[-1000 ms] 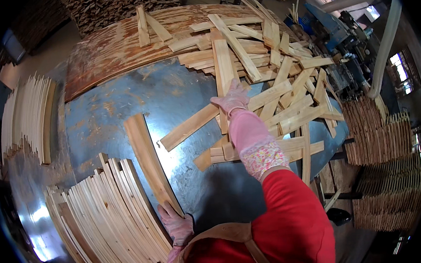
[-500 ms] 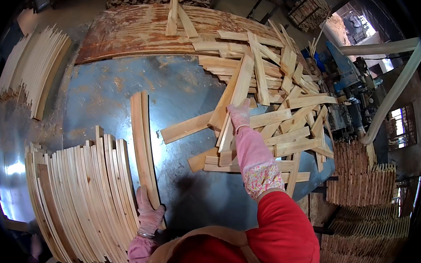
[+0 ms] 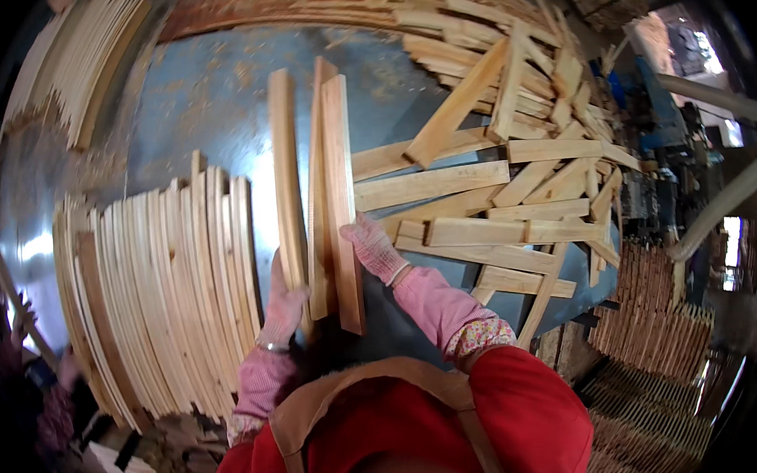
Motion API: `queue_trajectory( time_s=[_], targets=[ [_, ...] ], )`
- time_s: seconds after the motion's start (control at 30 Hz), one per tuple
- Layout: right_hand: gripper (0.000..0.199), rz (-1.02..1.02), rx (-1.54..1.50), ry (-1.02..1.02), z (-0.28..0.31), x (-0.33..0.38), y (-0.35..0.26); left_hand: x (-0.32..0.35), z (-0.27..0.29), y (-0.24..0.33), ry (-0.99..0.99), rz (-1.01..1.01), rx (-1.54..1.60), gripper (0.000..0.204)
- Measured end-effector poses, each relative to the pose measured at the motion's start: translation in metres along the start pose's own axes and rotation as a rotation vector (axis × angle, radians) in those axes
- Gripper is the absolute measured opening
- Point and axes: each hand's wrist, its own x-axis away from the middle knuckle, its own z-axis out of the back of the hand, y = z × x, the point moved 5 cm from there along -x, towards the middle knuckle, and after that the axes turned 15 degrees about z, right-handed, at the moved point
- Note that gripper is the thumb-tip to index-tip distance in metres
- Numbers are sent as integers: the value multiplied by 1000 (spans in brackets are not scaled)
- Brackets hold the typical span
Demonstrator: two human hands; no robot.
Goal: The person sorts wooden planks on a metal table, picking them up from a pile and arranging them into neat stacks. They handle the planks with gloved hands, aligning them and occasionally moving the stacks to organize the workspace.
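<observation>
My gloved left hand (image 3: pixel 284 307) is closed round the lower end of a wooden slat (image 3: pixel 286 173), which stands close to upright in the view. Right beside it, my gloved right hand (image 3: pixel 374 245) grips a second wooden slat (image 3: pixel 341 195) by its right edge. Between these two leans another slat (image 3: pixel 319 231), partly covered; whether the right hand also holds it I cannot tell. To the left of my left hand, a row of slats (image 3: pixel 161 293) stands packed side by side on the metal tabletop (image 3: pixel 214 90).
A loose heap of slats (image 3: pixel 523 184) lies crisscrossed on the right of the table. More slats are stacked at the far left (image 3: pixel 91 63) and lower right (image 3: pixel 647 302). Machinery with a pale hose (image 3: pixel 723 207) stands at the right. Another person's hand (image 3: pixel 24 319) shows at the left edge.
My right hand has come from the heap toward my left hand, bringing slats upright beside the left hand's slat. The view has shifted, and another person's hand has appeared at left.
</observation>
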Motion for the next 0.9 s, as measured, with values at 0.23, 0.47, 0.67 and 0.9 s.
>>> queue_trajectory(
  time_s=[0.23, 0.47, 0.67, 0.9],
  targets=[
    [48, -144, -261, 172, -41, -5, -35, 15, 1, 46, 403, 176, -618, 93],
    [51, -58, -239, 88, -10, -46, -63, 1, 1, 22, -236, 164, 590, 83],
    [53, 367, 1070, -389, -26, -47, -87, -9, -2, -38, -614, 290, 1015, 90],
    [46, 292, 756, -154, -56, -59, -160, -2, -22, -8, -436, 331, 945, 83]
  ],
)
